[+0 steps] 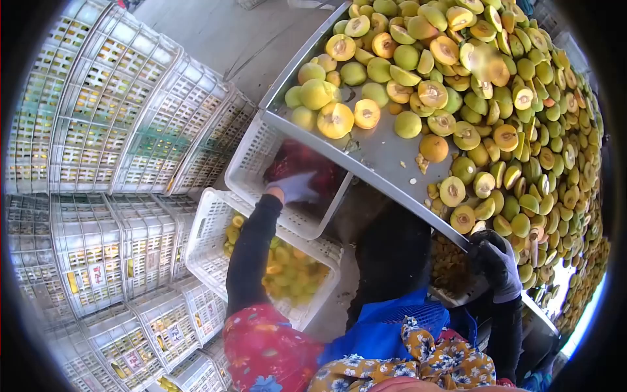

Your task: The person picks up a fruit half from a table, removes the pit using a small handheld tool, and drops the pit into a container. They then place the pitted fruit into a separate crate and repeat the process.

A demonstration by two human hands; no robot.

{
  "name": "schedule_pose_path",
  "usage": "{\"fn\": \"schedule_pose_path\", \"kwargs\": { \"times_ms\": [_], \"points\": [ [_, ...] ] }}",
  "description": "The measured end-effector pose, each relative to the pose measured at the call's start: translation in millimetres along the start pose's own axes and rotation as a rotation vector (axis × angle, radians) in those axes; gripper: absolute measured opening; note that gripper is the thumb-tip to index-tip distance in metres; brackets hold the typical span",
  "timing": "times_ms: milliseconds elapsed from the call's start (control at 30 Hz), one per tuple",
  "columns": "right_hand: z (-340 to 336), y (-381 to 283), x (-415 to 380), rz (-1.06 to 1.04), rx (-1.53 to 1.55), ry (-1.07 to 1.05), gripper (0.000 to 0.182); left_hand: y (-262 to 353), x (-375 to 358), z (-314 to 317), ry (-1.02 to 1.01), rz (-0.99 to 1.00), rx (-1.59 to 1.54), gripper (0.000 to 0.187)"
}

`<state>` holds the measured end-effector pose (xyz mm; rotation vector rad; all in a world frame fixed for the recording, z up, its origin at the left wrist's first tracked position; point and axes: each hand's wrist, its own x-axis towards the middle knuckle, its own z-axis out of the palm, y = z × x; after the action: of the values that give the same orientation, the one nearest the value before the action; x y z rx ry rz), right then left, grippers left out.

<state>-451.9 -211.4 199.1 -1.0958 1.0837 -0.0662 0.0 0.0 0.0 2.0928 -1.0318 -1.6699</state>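
Observation:
My left hand [297,187], in a pale glove, reaches into a white plastic crate [238,163] at the table's corner. It is over a dark red bundle [304,163], perhaps cloth or a bag; motion blur hides the grip. My right hand [498,264], in a grey glove with dark fingertips, is at the metal table's edge [392,186]. Its fingers are curled, and what they may hold is hidden. Beside it lie many halved yellow-green peaches [452,191], cut sides and stones showing. Some whole-looking peaches [316,94] sit near the table's corner.
A second white crate [196,242] with yellow-green fruit stands under my left forearm. Stacked crates [130,98] of fruit line the left side. Below my right hand, a container holds brown bits [450,264]. A blue plastic basket [424,313] is near my lap.

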Motion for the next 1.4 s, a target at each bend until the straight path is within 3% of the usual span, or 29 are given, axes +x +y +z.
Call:
{"fn": "schedule_pose_path", "kwargs": {
  "times_ms": [67, 100, 200, 233, 300, 367, 400, 433, 467, 533, 567, 600, 667, 767, 867, 967, 1167, 1400],
  "points": [
    [3, 5, -2, -0.042, 0.011, 0.022, 0.027, -7, -4, 20, 0.111, 0.134, 0.187, 0.093],
    [-8, 7, -16, -0.065, -0.053, 0.08, 0.027, -7, -26, 48, 0.28, 0.079, 0.151, 0.091],
    [-13, 17, -14, -0.396, -0.284, 0.267, 0.032, -23, -50, 70, 0.995, -0.037, 0.215, 0.087],
    [-15, 16, -14, -0.515, -0.542, 0.274, 0.036, -35, -57, 82, 1.243, -0.139, 0.317, 0.089],
    [-19, 14, -11, -0.743, -1.061, 0.286, 0.045, -71, -58, 98, 1.122, -0.634, 0.125, 0.093],
    [-23, 21, -6, -0.708, -1.21, 0.228, 0.057, -118, -30, 125, 1.075, -0.87, 0.308, 0.077],
    [-30, 30, -4, -0.74, -1.348, 0.251, 0.056, -95, -42, 108, 0.737, -0.797, 0.648, 0.058],
    [-34, 31, -3, -0.817, -1.354, 0.155, 0.056, -196, -12, 125, 0.731, -0.75, 0.9, 0.063],
    [-36, 32, -1, -0.852, -1.371, 0.165, 0.054, -201, -6, 130, 0.86, -0.757, 1.116, 0.056],
    [-43, 37, 1, -0.835, -1.32, 0.14, 0.053, -127, -27, 120, 0.86, -0.785, 1.23, 0.045],
    [-44, 38, 1, -0.852, -1.302, 0.131, 0.052, -147, -20, 117, 1.003, -0.696, 1.216, 0.043],
    [-44, 41, -1, -0.87, -1.281, 0.154, 0.052, -171, -3, 101, 0.786, -0.81, 1.061, 0.039],
    [-47, 45, -1, -0.893, -1.277, 0.178, 0.051, -123, 7, 97, 0.906, -0.657, 0.769, 0.037],
    [-51, 56, -1, -0.922, -1.288, 0.174, 0.049, -16, 31, 109, 1.027, -0.12, 0.499, 0.034],
    [-53, 60, -2, -0.983, -1.258, 0.225, 0.05, 86, 49, 137, 0.897, 0.308, 0.331, 0.032],
    [-51, 62, -7, -0.972, -1.256, 0.233, 0.051, 161, 53, 170, 0.669, 0.565, 0.231, 0.029],
    [-57, 70, -10, -0.982, -1.191, 0.261, 0.046, 251, 38, 244, 0.308, 0.732, 0.19, 0.027],
    [-58, 74, -5, -1.056, -1.241, 0.286, 0.048, 276, 34, 284, 0.119, 0.703, 0.061, 0.029]
  ]
}}
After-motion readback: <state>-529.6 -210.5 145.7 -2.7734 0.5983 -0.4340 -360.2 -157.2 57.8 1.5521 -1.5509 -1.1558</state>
